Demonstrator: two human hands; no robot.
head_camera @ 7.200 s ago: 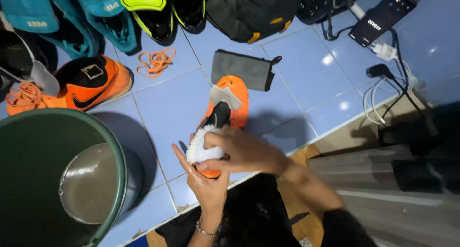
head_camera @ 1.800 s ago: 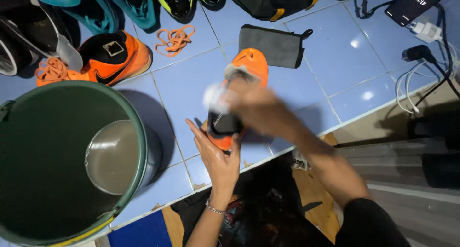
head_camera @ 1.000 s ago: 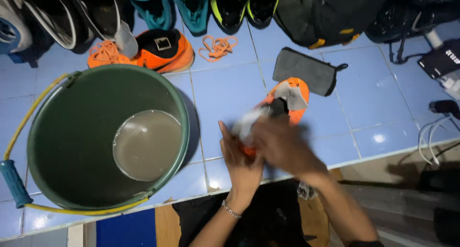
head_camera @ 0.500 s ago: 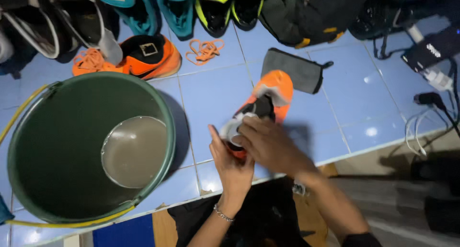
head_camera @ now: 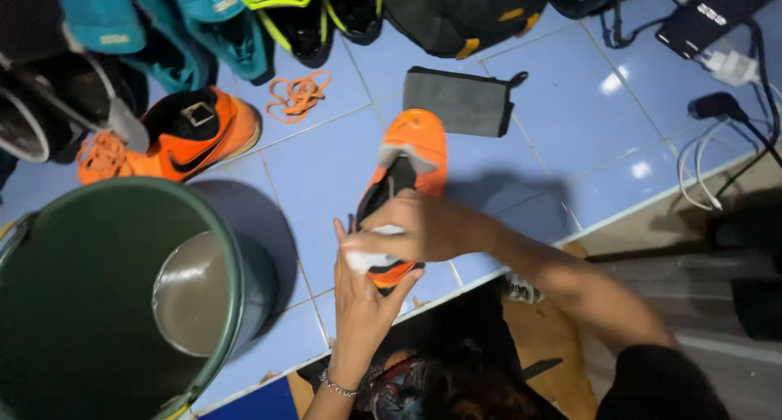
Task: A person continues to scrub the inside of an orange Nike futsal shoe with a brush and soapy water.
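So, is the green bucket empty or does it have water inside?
It holds a little water: the green bucket stands upright, and a pale reflective pool covers its bottom.

Left hand (head_camera: 362, 306) cupped upward, right hand (head_camera: 428, 228) curled above.

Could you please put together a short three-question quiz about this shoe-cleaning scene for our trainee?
1. True or false: the left hand supports the orange shoe from below at its near end.
2. What does the right hand press against that shoe? A) a white cloth B) a loose lace C) a grey pouch
3. Fill in: the green bucket holds ____ at its bottom.

Key:
1. True.
2. A; the grey pouch lies on the tiled floor past the shoe's toe.
3. Water, as far as the shine shows.
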